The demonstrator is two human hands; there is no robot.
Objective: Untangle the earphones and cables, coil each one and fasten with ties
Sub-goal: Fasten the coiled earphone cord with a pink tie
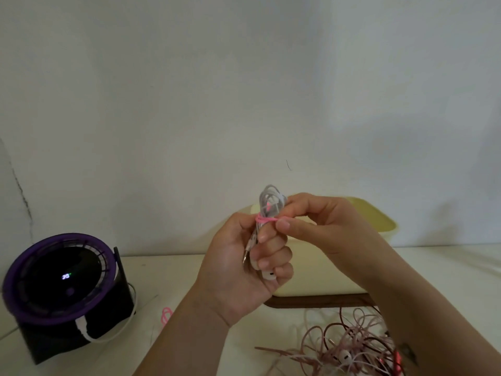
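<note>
Above table (173, 278) | left hand (241, 270) grips earphones (271, 203) | right hand (322, 221) pinches tie (267, 219) (pink)

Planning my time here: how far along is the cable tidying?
Done: the white earphones are coiled. In hand: the left hand grips them while the right hand pinches a pink tie around them. Left: the tangle of cables on the table, with a spare tie nearby.
</note>
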